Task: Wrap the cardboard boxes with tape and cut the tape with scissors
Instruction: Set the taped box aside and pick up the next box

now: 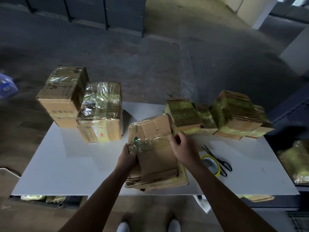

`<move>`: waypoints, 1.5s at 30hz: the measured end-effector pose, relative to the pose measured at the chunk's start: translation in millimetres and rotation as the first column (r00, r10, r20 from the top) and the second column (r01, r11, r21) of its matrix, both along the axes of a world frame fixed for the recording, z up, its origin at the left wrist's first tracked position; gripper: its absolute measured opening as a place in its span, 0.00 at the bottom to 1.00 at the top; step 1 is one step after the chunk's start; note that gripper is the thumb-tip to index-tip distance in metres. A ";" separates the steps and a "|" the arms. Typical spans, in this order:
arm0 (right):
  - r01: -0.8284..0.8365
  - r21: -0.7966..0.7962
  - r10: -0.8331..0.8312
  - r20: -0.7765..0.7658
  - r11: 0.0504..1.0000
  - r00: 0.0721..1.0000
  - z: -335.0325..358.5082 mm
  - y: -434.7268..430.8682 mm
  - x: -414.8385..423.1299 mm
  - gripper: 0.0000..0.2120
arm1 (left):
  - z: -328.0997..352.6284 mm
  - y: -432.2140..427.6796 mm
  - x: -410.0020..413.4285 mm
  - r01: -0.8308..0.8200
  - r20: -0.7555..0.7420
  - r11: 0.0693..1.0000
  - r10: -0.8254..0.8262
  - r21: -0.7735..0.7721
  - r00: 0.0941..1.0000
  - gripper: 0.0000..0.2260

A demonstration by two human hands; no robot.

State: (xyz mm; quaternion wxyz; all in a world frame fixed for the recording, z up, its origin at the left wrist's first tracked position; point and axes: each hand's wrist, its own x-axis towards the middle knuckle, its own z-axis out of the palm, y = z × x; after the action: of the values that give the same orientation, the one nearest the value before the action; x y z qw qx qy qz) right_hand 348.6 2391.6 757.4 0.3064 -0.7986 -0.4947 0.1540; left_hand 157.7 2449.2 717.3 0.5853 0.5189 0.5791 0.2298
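Observation:
A flattened stack of cardboard boxes [155, 148], partly covered in clear tape, lies at the front middle of the white table [70, 164]. My left hand [127, 156] grips its left edge, fingers curled round the side. My right hand [182, 148] holds its right edge near the top corner. Just right of my right forearm a roll of yellow tape [211, 164] lies flat on the table. Black scissors [219, 160] rest beside the roll, touching it, blades pointing away from me.
Two taped boxes [100, 113] stand at the table's back left, one leaning on the other. More flattened taped cardboard [234, 114] is piled at the back right. Further cardboard [296, 163] sits off the table's right side, and some lies under it.

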 end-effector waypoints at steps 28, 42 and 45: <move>0.062 -0.178 -0.120 -0.338 0.982 0.934 -24.1 27.4 -4.3 0.31 | 52.8 15.6 14.6 0.235 -0.123 0.971 -0.229 0.038 0.966 0.14; -0.001 -0.123 -0.021 -0.178 0.992 0.984 -18.6 24.4 19.9 0.25 | 25.6 -9.7 14.2 -0.061 0.027 0.998 0.061 -0.012 0.998 0.09; 0.001 -0.089 -0.020 -0.205 0.996 0.979 -18.0 21.8 20.7 0.21 | 20.3 -9.1 11.3 -0.151 0.051 0.988 0.151 -0.010 0.987 0.09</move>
State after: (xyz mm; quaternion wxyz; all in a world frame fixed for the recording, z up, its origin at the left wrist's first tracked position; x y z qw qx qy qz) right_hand 369.3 2413.4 739.4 0.3208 -0.7939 -0.4488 0.2558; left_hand 169.0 2440.1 737.6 0.5825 0.4656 0.6022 0.2851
